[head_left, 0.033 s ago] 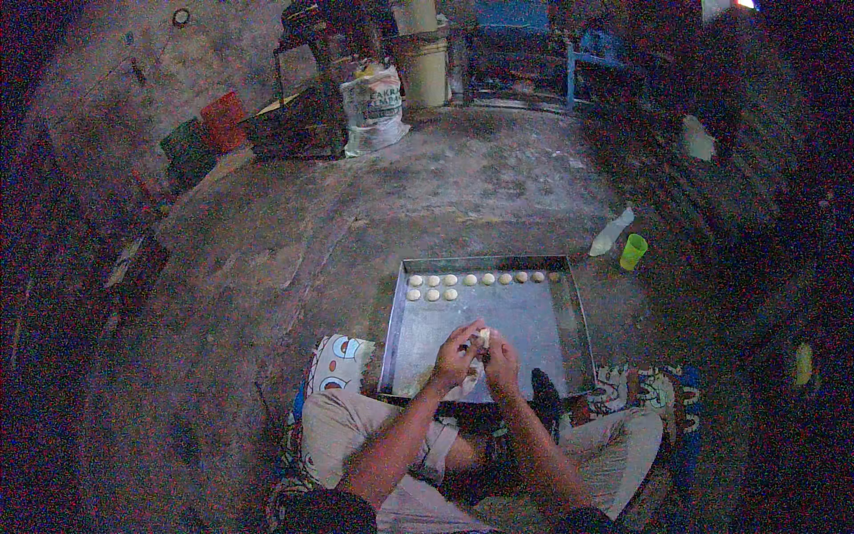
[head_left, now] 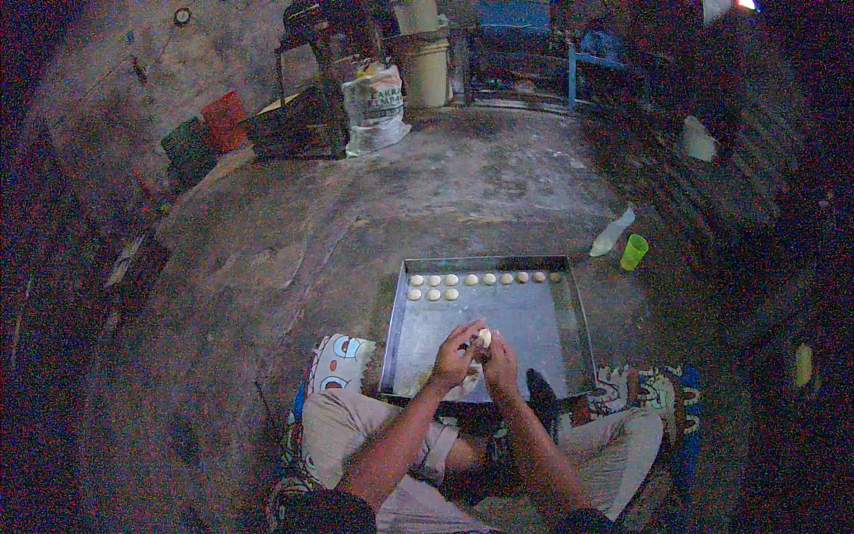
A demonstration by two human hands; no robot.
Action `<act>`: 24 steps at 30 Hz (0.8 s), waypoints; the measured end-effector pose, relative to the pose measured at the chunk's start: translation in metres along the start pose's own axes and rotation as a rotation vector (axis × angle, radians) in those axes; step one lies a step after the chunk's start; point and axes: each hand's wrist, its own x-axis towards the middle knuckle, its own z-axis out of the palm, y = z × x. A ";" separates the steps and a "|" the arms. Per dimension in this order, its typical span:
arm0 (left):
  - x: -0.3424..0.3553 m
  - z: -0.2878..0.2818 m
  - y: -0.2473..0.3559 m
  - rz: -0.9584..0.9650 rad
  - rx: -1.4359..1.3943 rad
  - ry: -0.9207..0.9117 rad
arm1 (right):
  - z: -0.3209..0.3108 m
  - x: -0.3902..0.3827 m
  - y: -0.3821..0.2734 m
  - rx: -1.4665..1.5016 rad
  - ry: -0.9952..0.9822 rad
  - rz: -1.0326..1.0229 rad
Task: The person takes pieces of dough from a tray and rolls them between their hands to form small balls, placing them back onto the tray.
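Note:
Over the near half of a shallow metal baking tray (head_left: 534,347), my two hands meet. A small pale dough ball (head_left: 485,337) is pinched between their fingertips. My left hand (head_left: 455,358) curls round its left side, and my right hand (head_left: 501,361) closes on it from the right. Below the hands hangs a larger pale mass (head_left: 466,384), probably dough, partly hidden by my left hand. Along the tray's far edge lies a row of several round dough balls (head_left: 489,279). A shorter row of dough balls (head_left: 433,295) lies just nearer, at the left.
Right of the tray, a green cup (head_left: 634,253) and a whitish plastic bag (head_left: 611,233) rest on the concrete floor (head_left: 445,187). My crossed legs and a patterned cushion (head_left: 342,360) border the near side. A white sack (head_left: 374,111) and a pale bin (head_left: 428,71) stand far back.
The pale dough between my fingertips has shifted slightly and shows a rounder shape. My hands have barely moved; the tray and the rows of dough balls look the same.

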 end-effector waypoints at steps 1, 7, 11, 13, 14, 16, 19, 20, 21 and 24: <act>-0.001 -0.001 0.000 0.013 -0.014 0.010 | 0.003 -0.006 -0.009 0.032 -0.037 0.045; -0.005 -0.016 0.023 0.050 -0.060 0.046 | 0.016 -0.027 -0.074 -0.002 -0.152 0.078; -0.009 -0.014 0.035 0.020 -0.182 0.024 | 0.019 -0.033 -0.082 0.106 -0.090 0.022; -0.010 -0.013 0.037 0.017 -0.205 0.014 | 0.019 -0.035 -0.084 0.121 -0.065 0.061; -0.012 -0.014 0.039 0.042 -0.171 0.019 | 0.017 -0.037 -0.084 0.104 -0.063 0.085; -0.014 -0.013 0.037 0.088 -0.103 0.031 | 0.014 -0.042 -0.087 0.143 -0.072 0.148; -0.021 -0.009 0.026 0.098 -0.129 0.054 | 0.009 -0.053 -0.087 0.201 -0.102 0.203; -0.020 -0.008 0.024 0.068 -0.225 0.057 | 0.006 -0.048 -0.077 0.147 -0.110 0.181; -0.019 -0.006 0.020 0.041 -0.325 0.057 | 0.004 -0.044 -0.068 0.090 -0.113 0.155; -0.023 -0.002 0.011 -0.062 -0.472 0.077 | 0.007 -0.042 -0.054 0.172 -0.108 0.229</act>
